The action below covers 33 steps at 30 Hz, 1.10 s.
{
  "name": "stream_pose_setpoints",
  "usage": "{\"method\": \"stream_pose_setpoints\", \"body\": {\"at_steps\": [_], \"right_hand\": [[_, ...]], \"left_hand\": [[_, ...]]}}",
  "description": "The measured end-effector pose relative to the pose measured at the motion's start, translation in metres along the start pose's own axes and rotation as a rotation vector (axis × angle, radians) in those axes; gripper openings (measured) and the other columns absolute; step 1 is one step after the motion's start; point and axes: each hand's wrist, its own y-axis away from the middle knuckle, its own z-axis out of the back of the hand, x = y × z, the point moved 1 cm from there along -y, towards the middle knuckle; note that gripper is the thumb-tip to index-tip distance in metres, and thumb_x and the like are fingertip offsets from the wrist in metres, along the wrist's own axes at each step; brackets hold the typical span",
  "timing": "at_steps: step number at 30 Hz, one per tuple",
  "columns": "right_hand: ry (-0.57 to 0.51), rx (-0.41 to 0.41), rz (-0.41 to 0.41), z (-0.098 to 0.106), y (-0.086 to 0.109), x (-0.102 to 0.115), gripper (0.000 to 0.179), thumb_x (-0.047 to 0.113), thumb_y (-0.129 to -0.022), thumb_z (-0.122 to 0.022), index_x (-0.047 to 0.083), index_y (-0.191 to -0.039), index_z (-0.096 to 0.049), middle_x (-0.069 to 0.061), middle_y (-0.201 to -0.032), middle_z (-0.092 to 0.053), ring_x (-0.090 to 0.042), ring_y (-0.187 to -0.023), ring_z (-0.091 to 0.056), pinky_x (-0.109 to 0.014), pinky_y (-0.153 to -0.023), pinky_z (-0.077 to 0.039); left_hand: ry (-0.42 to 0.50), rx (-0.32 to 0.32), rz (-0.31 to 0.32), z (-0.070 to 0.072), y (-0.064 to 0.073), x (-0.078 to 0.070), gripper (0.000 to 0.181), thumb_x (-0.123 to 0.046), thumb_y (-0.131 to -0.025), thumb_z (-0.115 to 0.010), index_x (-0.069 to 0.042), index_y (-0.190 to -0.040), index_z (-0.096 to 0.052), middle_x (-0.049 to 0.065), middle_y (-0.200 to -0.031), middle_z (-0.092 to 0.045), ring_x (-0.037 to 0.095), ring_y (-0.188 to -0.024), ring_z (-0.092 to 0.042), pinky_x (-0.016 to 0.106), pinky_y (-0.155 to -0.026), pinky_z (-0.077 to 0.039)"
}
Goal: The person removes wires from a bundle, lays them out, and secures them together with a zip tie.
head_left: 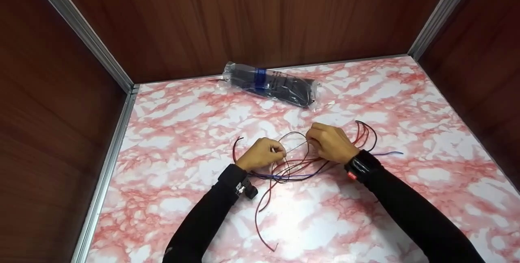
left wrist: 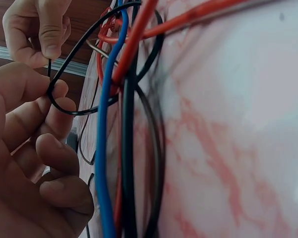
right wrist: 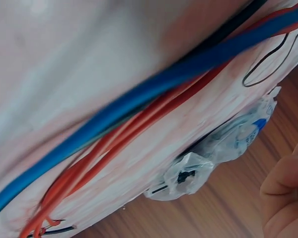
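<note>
A loose bundle of red, blue and black wires (head_left: 300, 177) lies across the pink-and-white tabletop. Just above it, my left hand (head_left: 263, 153) pinches a thin black wire (left wrist: 74, 55) between thumb and forefinger; the other fingers curl loosely in the left wrist view. To its right, my right hand (head_left: 330, 141) pinches the same wire, and a short stretch runs between both hands. Part of that wire forms a loop around the bundle. Only the edge of the right hand shows in the right wrist view, where the blue wire (right wrist: 139, 96) and red wires (right wrist: 124, 136) pass close by.
A clear plastic bag with black contents and a blue band (head_left: 280, 85) lies near the back wall. Brown wood-look panels (head_left: 260, 19) with metal edge strips enclose the table (head_left: 183, 206) at the back and both sides. Red wire ends trail toward the front.
</note>
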Motion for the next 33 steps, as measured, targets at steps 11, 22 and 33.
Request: {"method": "stream_pose_setpoints", "body": {"at_steps": [11, 22, 33], "right_hand": [[0.062, -0.009, -0.056, 0.014, 0.004, -0.018, 0.010, 0.006, -0.085, -0.067, 0.014, -0.081, -0.063, 0.004, -0.080, -0.051, -0.015, -0.064, -0.054, -0.035, -0.049, -0.045], [0.130, -0.049, -0.040, 0.025, 0.012, -0.034, 0.020, -0.007, -0.076, -0.058, 0.014, -0.075, -0.058, 0.005, -0.074, -0.042, -0.013, -0.053, -0.043, -0.030, -0.042, -0.034], [0.151, -0.119, -0.078, 0.039, 0.024, -0.058, 0.033, -0.015, -0.068, -0.054, 0.004, -0.091, -0.066, -0.003, -0.080, -0.052, -0.018, -0.059, -0.051, -0.035, -0.050, -0.045]], "left_hand": [[-0.004, -0.023, 0.000, 0.002, 0.005, 0.003, 0.010, -0.014, -0.084, -0.067, -0.009, -0.081, -0.074, -0.009, -0.071, -0.062, 0.005, -0.066, -0.054, 0.023, -0.062, -0.044], [-0.041, -0.020, -0.010, 0.008, 0.008, 0.006, 0.011, -0.008, -0.083, -0.067, -0.009, -0.078, -0.076, -0.008, -0.065, -0.067, 0.002, -0.064, -0.057, 0.020, -0.062, -0.044], [-0.135, -0.074, 0.000, 0.023, 0.022, 0.018, 0.007, -0.011, -0.078, -0.072, -0.013, -0.078, -0.078, -0.013, -0.069, -0.065, 0.004, -0.067, -0.057, 0.022, -0.064, -0.046]]}}
